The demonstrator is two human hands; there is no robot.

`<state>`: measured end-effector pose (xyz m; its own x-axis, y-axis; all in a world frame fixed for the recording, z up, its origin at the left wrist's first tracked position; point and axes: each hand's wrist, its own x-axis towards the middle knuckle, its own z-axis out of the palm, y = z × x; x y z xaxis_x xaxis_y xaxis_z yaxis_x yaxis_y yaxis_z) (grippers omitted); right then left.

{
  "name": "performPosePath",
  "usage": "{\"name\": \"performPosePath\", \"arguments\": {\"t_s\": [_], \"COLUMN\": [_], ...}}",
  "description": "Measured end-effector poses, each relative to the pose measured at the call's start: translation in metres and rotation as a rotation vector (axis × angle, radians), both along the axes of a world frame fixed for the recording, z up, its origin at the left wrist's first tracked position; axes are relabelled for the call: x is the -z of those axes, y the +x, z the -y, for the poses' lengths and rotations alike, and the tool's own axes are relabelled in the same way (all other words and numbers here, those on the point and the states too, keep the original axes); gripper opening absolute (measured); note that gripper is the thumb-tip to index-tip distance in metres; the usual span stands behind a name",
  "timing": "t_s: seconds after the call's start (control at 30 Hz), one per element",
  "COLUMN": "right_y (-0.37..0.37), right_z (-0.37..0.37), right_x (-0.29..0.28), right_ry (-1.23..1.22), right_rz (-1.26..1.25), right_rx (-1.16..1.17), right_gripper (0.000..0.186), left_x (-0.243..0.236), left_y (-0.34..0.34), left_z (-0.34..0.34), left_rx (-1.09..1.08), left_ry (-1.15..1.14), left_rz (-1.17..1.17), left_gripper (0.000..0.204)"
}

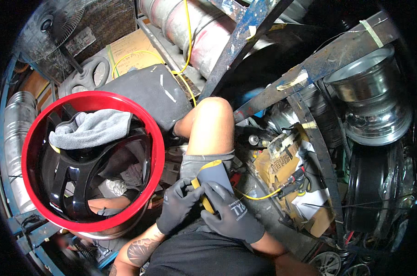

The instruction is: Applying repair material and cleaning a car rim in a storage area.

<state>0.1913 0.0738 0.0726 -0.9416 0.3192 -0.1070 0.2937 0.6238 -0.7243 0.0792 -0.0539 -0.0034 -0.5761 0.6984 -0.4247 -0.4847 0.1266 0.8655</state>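
Both my hands wear dark grey gloves and meet in front of my body. Between them is a curled sheet (217, 176), grey on one face with yellow along its edges, which looks like sandpaper. My left hand (177, 204) pinches the sheet's yellow left edge with the fingertips. My right hand (233, 215) grips its lower part, thumb and fingers closed around it. To the left stands a big wheel (157, 152) with a glossy red lip and black spokes. A grey cloth (95, 129) lies bunched over the far part of its spokes.
A floor fan (47, 25) stands at the far left beside a dark padded board (148, 89). Painted metal beams (305, 69) cross on the right, near shiny wheel barrels (369, 101). Torn cardboard (282, 165) and a yellow cord (259, 198) lie right of my knee.
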Motion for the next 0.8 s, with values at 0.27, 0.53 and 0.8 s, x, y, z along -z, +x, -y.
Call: {"name": "performPosePath", "arguments": {"t_s": [0.27,0.53,0.8], "right_y": [0.001,-0.001,-0.008], "right_z": [-0.040,-0.079,-0.065], "right_x": [-0.003,0.010,0.007], "right_ry": [0.037,-0.862,-0.838], "right_rz": [-0.062,0.188,0.200], "right_rx": [0.215,0.374,0.338], "right_gripper": [0.041,0.049,0.044], "left_x": [0.002,0.013,0.031], "left_y": [-0.005,-0.008,-0.013], "left_z": [0.002,0.012,0.018], "left_rx": [-0.028,0.105,0.176], "left_ry": [0.046,0.047,0.067], "left_rz": [0.176,-0.133,0.053], "left_gripper": [0.015,0.018,0.025]}}
